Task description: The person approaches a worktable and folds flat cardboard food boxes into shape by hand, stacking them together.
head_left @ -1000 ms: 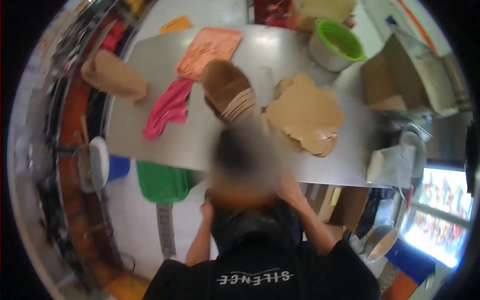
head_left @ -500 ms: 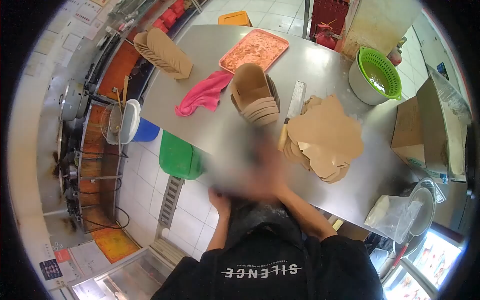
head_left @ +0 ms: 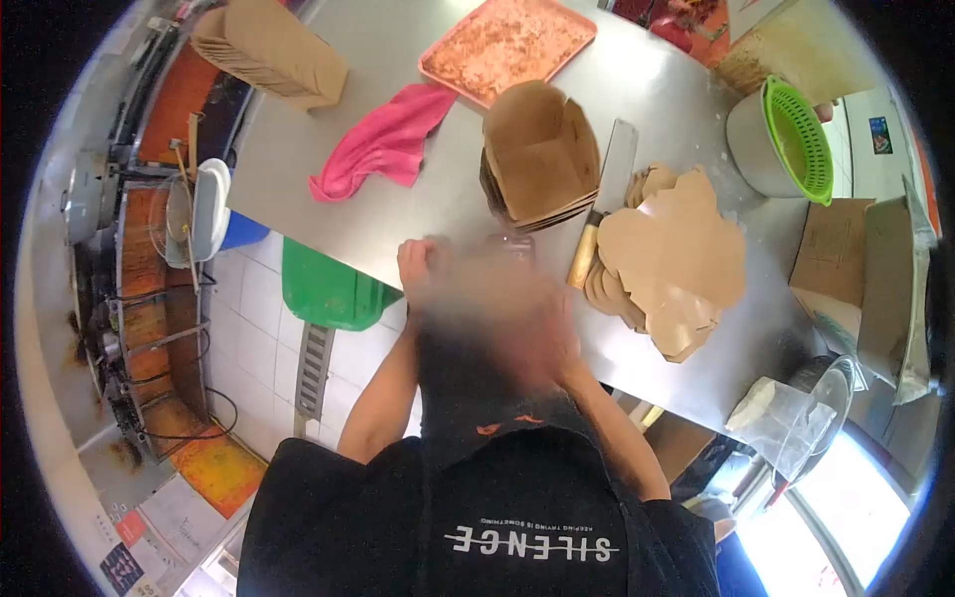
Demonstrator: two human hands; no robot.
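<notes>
My left hand [head_left: 416, 269] is at the table's front edge, its fingers curled in; anything inside them is hidden by a blurred patch. My right hand [head_left: 557, 338] is lower and to the right, its fingers smeared by the blur. Just beyond the hands stands a stack of open brown cardboard trays [head_left: 545, 154]. To its right lies a cleaver [head_left: 619, 164] with a wooden handle, beside a pile of flat, unfolded brown cardboard pieces [head_left: 676, 254]. A small reddish item [head_left: 512, 242], too unclear to name, shows at the blur's upper edge.
The metal table [head_left: 279, 189] also holds a pink cloth [head_left: 383, 142], a pink tray [head_left: 507, 45], more stacked cardboard trays [head_left: 274, 55] and a pot [head_left: 761, 149] with a green strainer [head_left: 799, 139]. A green bin [head_left: 333, 289] stands below the left edge; cardboard boxes [head_left: 836, 249] are at right.
My left hand has risen to the table's edge. My right hand has stayed near the front, still blurred. The view has shifted, and the table and stacked trays appear closer.
</notes>
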